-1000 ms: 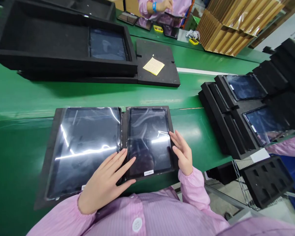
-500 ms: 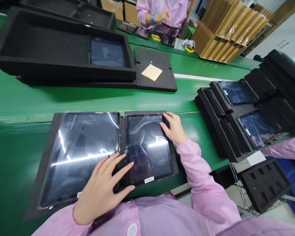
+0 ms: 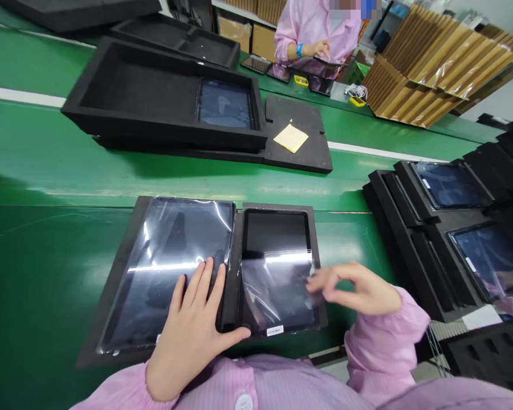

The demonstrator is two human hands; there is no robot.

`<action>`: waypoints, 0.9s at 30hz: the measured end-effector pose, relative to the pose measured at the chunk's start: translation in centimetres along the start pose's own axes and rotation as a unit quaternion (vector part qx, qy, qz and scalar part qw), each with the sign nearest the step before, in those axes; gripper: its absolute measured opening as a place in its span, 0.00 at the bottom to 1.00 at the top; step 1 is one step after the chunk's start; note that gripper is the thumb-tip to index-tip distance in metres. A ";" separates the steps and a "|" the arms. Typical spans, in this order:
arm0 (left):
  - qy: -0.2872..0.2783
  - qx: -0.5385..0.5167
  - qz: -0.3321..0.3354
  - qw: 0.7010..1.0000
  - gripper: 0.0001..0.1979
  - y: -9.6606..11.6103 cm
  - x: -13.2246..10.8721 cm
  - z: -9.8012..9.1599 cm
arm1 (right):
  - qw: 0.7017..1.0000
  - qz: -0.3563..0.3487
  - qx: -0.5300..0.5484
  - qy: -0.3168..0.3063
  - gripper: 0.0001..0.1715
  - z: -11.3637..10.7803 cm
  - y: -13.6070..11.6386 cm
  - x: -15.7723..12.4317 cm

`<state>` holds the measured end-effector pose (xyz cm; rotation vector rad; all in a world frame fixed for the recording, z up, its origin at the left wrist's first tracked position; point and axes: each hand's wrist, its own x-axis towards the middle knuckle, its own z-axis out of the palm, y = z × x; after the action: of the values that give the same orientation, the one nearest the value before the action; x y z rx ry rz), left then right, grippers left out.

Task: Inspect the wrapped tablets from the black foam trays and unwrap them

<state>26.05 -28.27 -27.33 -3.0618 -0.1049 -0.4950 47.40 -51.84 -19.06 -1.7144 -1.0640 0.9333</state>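
Two tablets lie side by side on dark pads on the green bench. My left hand (image 3: 196, 324) is open, fingers spread, with its fingertips on the larger left tablet (image 3: 166, 239) and its thumb at the lower left edge of the right tablet (image 3: 277, 233). Wrinkled clear film (image 3: 260, 290) covers the lower part of the right tablet's screen, while its upper part is plain black. At that tablet's right edge my right hand (image 3: 354, 287) is closed in a pinch on the film, its fingertips blurred. A white barcode label (image 3: 275, 330) sits at the tablet's bottom edge.
A deep black foam tray (image 3: 154, 91) with one tablet stands behind, beside a flat foam board (image 3: 316, 154) bearing a yellow sticker sheet (image 3: 290, 138). More tablets lie in foam trays (image 3: 414, 245) at right. Across the bench a person (image 3: 312, 45) handles a dark flat device.
My right hand has come down from the right tablet's top corner to its right edge and pinched. The film's upper part has come away. My left hand has shifted slightly onto the left tablet.
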 end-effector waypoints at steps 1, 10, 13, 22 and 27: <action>-0.004 0.002 0.005 1.000 0.48 0.0 0.1 -0.1 | 0.998 0.003 0.032 -0.051 0.09 -0.6 -0.4 -1.2; -0.005 -0.049 -0.007 0.999 0.49 -0.4 -0.6 0.7 | 0.961 -0.037 0.254 -0.097 0.27 -3.3 1.6 -2.6; -0.004 -0.082 -0.023 0.996 0.50 -0.5 -0.8 1.0 | 0.947 0.051 0.279 0.153 0.27 -2.7 0.1 0.9; -0.012 -0.110 -0.036 0.993 0.48 -0.2 -0.9 0.8 | 0.920 0.051 0.384 0.061 0.12 0.8 -3.6 13.8; -0.020 -0.118 -0.035 0.992 0.47 -0.3 -0.7 0.8 | 0.909 0.102 0.386 0.122 0.12 0.6 -2.2 15.3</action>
<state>25.65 -27.99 -28.27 -3.3101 -0.1661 -0.4824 51.67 -37.00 -19.36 -1.2257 -0.2686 1.0497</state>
